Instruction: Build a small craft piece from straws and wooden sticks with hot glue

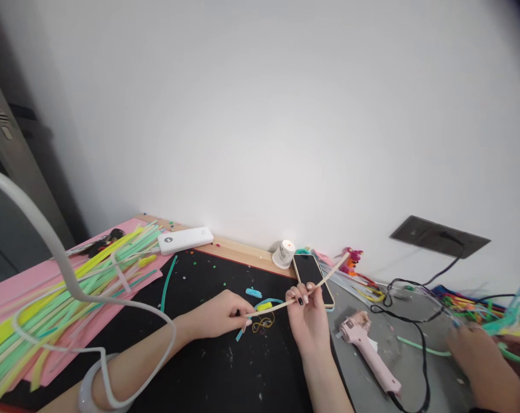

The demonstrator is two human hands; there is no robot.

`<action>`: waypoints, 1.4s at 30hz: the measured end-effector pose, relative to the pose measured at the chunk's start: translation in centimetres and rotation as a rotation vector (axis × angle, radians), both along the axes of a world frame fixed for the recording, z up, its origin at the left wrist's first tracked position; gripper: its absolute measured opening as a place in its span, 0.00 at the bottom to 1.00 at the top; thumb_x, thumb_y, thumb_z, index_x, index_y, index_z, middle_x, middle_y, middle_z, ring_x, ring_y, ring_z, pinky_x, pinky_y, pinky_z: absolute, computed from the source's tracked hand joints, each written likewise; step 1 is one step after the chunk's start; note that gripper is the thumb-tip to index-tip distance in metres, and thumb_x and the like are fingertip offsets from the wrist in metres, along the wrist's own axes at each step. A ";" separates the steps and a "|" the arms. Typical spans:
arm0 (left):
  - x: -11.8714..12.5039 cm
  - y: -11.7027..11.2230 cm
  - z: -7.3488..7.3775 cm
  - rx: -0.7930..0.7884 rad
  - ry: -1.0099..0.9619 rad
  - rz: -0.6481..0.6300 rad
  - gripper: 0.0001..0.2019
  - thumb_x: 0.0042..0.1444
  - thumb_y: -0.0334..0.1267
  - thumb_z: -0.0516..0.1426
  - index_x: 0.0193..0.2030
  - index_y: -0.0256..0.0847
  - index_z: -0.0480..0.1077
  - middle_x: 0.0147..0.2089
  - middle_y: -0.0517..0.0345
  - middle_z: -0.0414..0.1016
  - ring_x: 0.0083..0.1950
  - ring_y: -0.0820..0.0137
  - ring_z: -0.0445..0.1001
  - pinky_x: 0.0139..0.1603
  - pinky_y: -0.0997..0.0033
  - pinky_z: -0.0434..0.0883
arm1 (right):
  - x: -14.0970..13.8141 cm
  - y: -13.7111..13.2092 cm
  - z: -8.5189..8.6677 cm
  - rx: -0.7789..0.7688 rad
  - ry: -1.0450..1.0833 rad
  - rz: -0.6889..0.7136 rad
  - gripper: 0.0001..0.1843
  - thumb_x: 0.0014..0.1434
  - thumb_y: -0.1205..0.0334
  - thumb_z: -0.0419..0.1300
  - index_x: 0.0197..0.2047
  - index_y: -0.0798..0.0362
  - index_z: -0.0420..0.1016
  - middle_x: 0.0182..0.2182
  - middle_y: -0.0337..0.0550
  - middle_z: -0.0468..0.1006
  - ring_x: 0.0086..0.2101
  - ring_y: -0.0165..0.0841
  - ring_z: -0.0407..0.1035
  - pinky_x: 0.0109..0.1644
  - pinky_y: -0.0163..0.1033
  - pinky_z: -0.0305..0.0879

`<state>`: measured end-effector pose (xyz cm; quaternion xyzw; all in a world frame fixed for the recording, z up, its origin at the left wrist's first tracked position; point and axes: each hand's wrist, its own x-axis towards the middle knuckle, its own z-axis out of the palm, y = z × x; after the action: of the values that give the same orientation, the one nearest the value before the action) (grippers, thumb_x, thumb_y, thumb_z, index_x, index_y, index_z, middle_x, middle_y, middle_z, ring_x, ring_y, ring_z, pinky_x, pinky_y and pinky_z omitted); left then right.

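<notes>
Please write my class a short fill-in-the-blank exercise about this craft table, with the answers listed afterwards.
1. The left hand and right hand both pinch one pale strip, which passes over the black ____.
2. The small white candle by the wall is ____.
3. The glue gun is coloured ____.
Missing words: phone, lit, pink.

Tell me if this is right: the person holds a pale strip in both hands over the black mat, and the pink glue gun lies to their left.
Not quite: the head view shows the pink glue gun lying to their right, near the phone. The rest holds: left hand and right hand both grip the pale strip over the black mat.
</notes>
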<state>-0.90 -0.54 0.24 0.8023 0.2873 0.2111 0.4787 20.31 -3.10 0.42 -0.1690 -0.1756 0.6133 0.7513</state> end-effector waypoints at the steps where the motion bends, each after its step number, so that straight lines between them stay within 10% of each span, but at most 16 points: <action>1: 0.0 0.1 -0.1 -0.032 -0.006 0.018 0.13 0.56 0.41 0.53 0.33 0.38 0.78 0.25 0.59 0.73 0.20 0.76 0.59 0.20 0.77 0.55 | 0.0 0.0 0.0 -0.015 -0.022 -0.002 0.10 0.57 0.57 0.60 0.26 0.51 0.69 0.20 0.30 0.54 0.21 0.25 0.51 0.32 0.33 0.63; 6: 0.1 0.8 -0.8 -0.267 -0.175 0.206 0.15 0.56 0.42 0.53 0.45 0.37 0.72 0.26 0.58 0.75 0.18 0.76 0.63 0.21 0.77 0.60 | 0.0 -0.4 -0.3 -0.122 -0.252 0.000 0.11 0.55 0.54 0.61 0.26 0.51 0.73 0.19 0.30 0.53 0.22 0.25 0.51 0.36 0.36 0.63; 20: -0.2 1.3 -0.8 -0.644 -0.654 0.242 0.21 0.59 0.55 0.48 0.29 0.37 0.65 0.20 0.60 0.68 0.22 0.75 0.64 0.26 0.75 0.61 | -1.7 -1.0 -0.2 -0.182 -0.910 -0.032 0.14 0.49 0.53 0.64 0.21 0.53 0.72 0.22 0.37 0.67 0.26 0.30 0.59 0.31 0.34 0.57; 42: 0.1 1.3 -0.4 -0.496 -0.481 0.280 0.18 0.53 0.52 0.55 0.23 0.38 0.63 0.17 0.63 0.66 0.19 0.75 0.61 0.22 0.76 0.59 | -1.4 -0.7 -1.3 -0.151 -1.168 -0.016 0.13 0.52 0.55 0.61 0.23 0.55 0.73 0.23 0.39 0.72 0.26 0.32 0.64 0.32 0.36 0.59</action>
<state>-0.83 0.79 -0.15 0.5423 0.3159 0.3810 0.6789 18.86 -3.76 -0.92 -0.5332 -0.5148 0.4237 0.5207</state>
